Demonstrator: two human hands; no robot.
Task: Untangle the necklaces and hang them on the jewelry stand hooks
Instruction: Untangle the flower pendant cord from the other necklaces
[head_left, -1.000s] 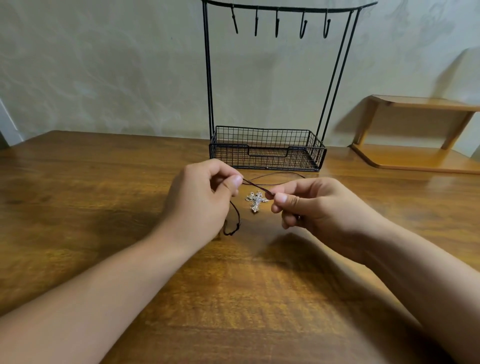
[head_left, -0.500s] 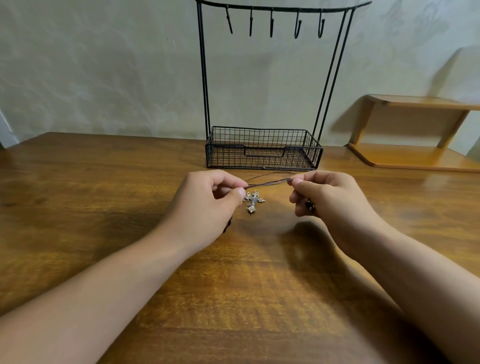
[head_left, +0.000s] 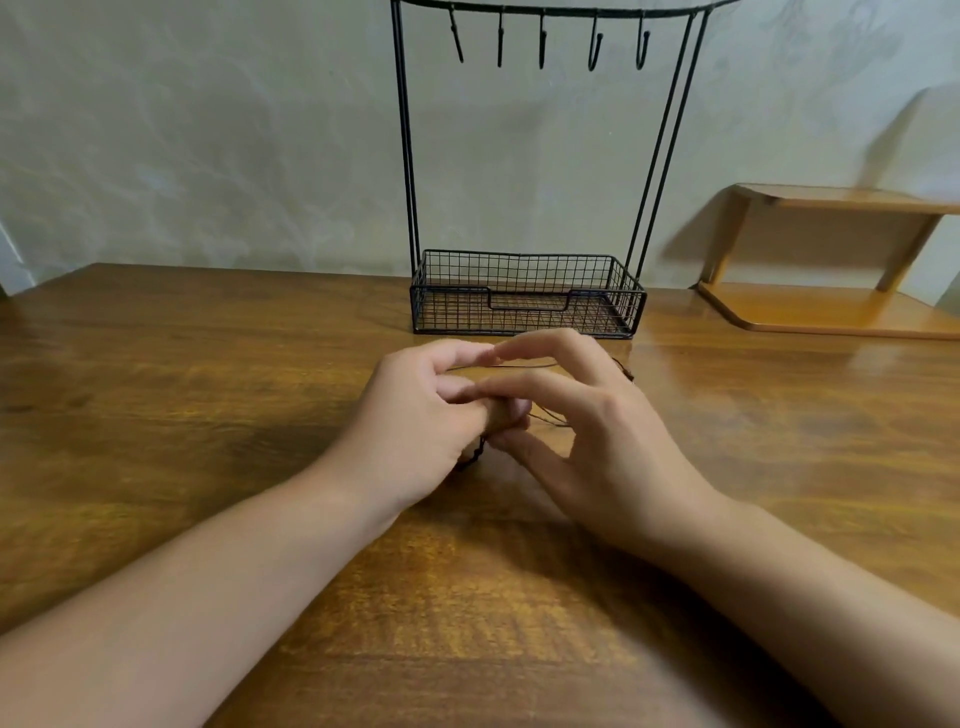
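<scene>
We find the table (head_left: 182, 415) bare wood on the near, left and right sides of the hands, its far edge at the wall; the stand (head_left: 524, 296) sits just beyond the hands at that edge, and a small shelf (head_left: 831, 306) occupies the far right corner. The left hand (head_left: 421, 415) and right hand (head_left: 597, 431) meet at centre, fingertips touching, with the cord (head_left: 524, 365) running between them, a loop showing below the left hand and another strand by the right knuckles. We judge both hands' fingers curled and pinching the cord; the pendant is hidden.
</scene>
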